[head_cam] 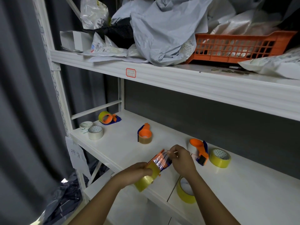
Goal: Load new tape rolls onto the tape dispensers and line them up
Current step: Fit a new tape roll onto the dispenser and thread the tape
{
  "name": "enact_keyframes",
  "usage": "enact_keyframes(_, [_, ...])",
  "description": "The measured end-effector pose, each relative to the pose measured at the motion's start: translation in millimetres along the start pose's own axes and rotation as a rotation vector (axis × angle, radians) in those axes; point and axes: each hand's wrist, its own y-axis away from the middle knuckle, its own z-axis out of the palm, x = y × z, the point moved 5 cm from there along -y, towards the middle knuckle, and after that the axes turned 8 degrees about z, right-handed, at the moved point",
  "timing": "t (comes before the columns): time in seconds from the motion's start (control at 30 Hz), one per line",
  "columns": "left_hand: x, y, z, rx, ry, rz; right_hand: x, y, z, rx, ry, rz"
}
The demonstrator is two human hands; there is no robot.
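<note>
White metal shelving (pixel 178 82) stands against grey curtains (pixel 21 95).

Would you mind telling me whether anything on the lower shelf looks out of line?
Yes: the three dispensers sit scattered, not in a row. The yellow one is far back left, the brown one mid-shelf, the white one further right, each facing differently.

Both forearms bare, left hand (pixel 138 172) and right hand (pixel 181 159) ungloved.

Left hand (pixel 136 172) curled in a grip, right hand (pixel 182 160) raised, fingers (pixel 174 151) seemingly pinched.
</note>
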Motion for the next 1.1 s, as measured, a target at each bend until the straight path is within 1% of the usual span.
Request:
enact_keyframes(0.03, [1.1,1.0,1.5,-0.003,-0.005,-0.003,-4.6,-0.8,0.0,0.007,0.012,-0.024])
enact_keyframes(0.1, [2.6,0.7,1.6,0.050,-0.019,0.003,-10.3,-3.5,0.7,0.004,0.014,-0.056])
enact_keyframes(0.17, [4.3,1.4,1.6,0.106,0.001,0.014,-7.2,-6.8,1.5,-0.030,-0.051,-0.003])
enact_keyframes(0.23, [5.9,0.2,1.4,0.146,-0.029,0.061,0.4,-8.2,2.5,-0.081,-0.143,0.091])
enact_keyframes(0.3, [7.8,-0.9,1.2,0.179,-0.068,0.102,5.2,-7.4,1.9,-0.094,-0.183,0.124])
enact_keyframes(0.4, [5.7,-1.9,-1.9,0.185,-0.089,0.122,3.0,-6.6,-2.1,-0.094,-0.138,0.067])
enact_keyframes(0.53, [-0.5,-3.7,-5.4,0.157,-0.087,0.079,-0.3,-5.3,-3.4,-0.130,-0.088,0.037])
enact_keyframes(0.6, [-0.9,-5.0,-5.6,0.172,-0.081,0.062,-3.7,-4.6,-2.2,-0.131,-0.029,0.018])
enact_keyframes(0.67, [-0.2,-5.6,-5.9,0.230,-0.100,0.058,-7.4,-4.4,-1.1,-0.123,0.010,0.003])
enact_keyframes(0.73, [1.0,-5.2,-7.8,0.331,-0.163,0.079,-11.0,-4.6,-0.6,-0.121,-0.003,0.005])
enact_keyframes(0.8, [0.8,-5.5,-9.5,0.397,-0.168,0.115,-14.2,-6.0,-1.5,-0.125,-0.015,0.018])
enact_keyframes(1.0, [0.4,-5.8,-16.0,0.393,-0.105,0.165,-22.9,-8.5,-8.6,-0.228,-0.145,0.065])
enact_keyframes(1.1, [5.2,-3.4,-17.9,0.374,-0.076,0.198,-25.9,-5.2,-11.8,-0.243,-0.150,0.075])
